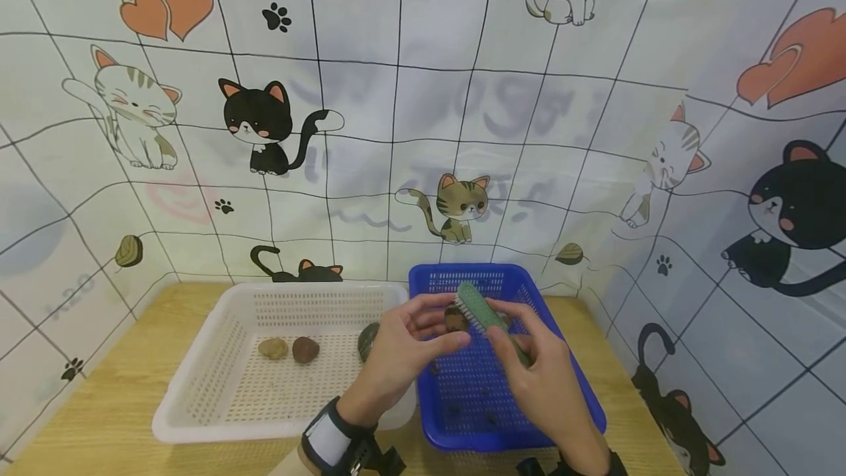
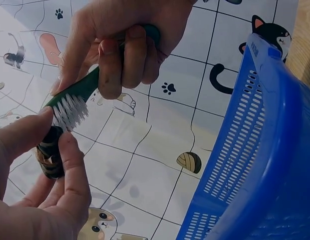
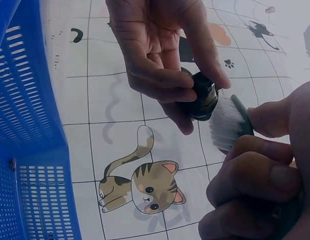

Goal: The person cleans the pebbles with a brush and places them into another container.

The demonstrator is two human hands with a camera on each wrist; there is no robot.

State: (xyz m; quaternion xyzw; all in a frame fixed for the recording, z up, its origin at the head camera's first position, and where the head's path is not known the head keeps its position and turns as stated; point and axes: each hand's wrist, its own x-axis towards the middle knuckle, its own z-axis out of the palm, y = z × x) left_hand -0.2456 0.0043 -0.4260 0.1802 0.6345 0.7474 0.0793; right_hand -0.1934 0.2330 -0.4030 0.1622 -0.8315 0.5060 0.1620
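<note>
Left hand [image 1: 406,344] pinches a dark stone [image 1: 454,319] above the blue basket [image 1: 452,388], clear of its walls; right hand [image 1: 545,373] grips a green brush [image 1: 487,312], bristles right by the stone. White basket [image 1: 277,399] kinda crowds the blue one's left edge.

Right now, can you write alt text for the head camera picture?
A left hand holds a dark brown stone close to a green scrub brush in the right hand, over a blue basket. A white basket with three visible stones sits beside it.

Black wrist straps [image 1: 358,433] are worn, the left bearing a pale panel [image 1: 327,441].
</note>
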